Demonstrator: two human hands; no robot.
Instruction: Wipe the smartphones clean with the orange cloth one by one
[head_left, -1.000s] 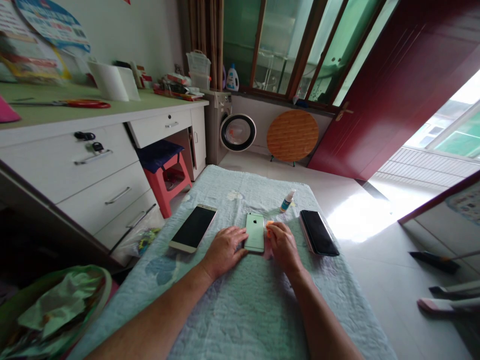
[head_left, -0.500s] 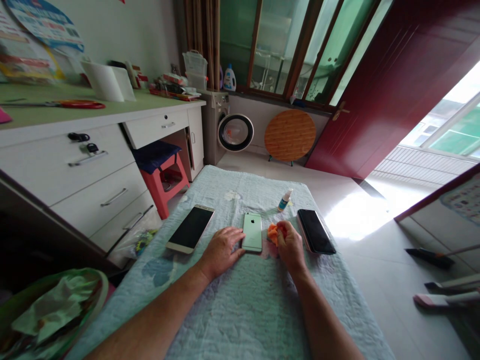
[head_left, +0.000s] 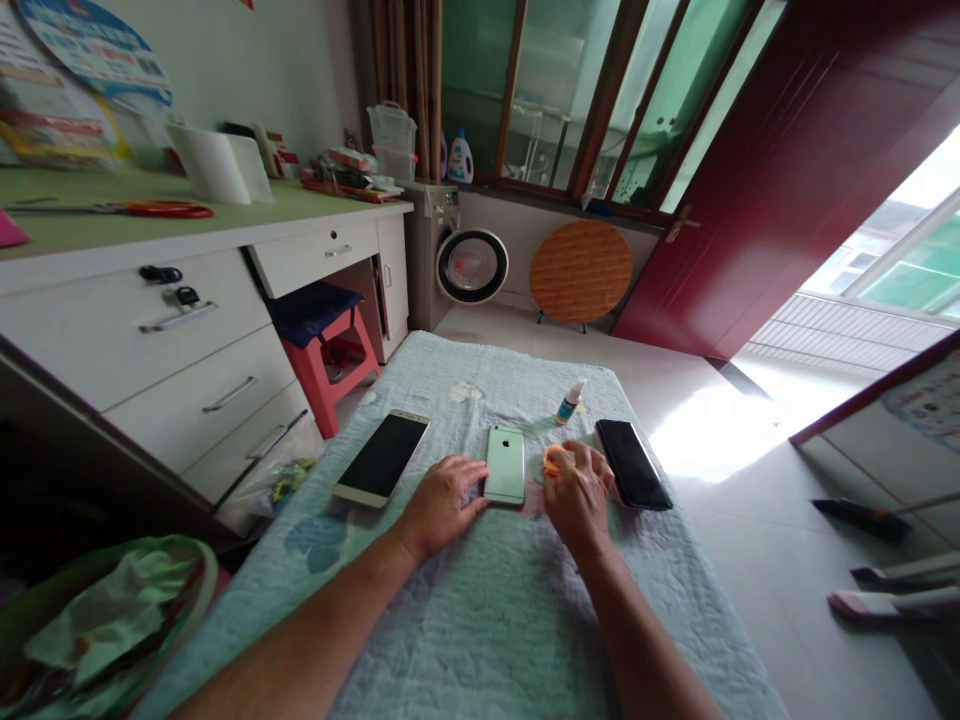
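A silver phone (head_left: 505, 466) lies back side up near the middle of the cloth-covered table. My left hand (head_left: 444, 500) rests at its left edge, fingers spread and touching it, gripping nothing. To the right of that phone, my right hand (head_left: 579, 492) has its fingers closed on an orange cloth (head_left: 554, 460), which is partly hidden behind them. A gold-framed phone (head_left: 382, 457) lies screen up on the left. Just right of my right hand is a black phone (head_left: 634, 464), also screen up. Behind the cloth stands a small spray bottle (head_left: 570, 402) with a white top.
The light blue quilted cover (head_left: 480, 620) spreads over the table. A pink stool (head_left: 330, 370) and white drawers (head_left: 195, 340) stand at the left. A bin (head_left: 199, 580) with rubbish is at the lower left. Farther back are a washing machine (head_left: 433, 240) and a round wooden board (head_left: 581, 270).
My right hand has turned, with its fingers now reaching farther right, towards the black phone. Less of the orange cloth shows. My left hand and the phones have stayed in place.
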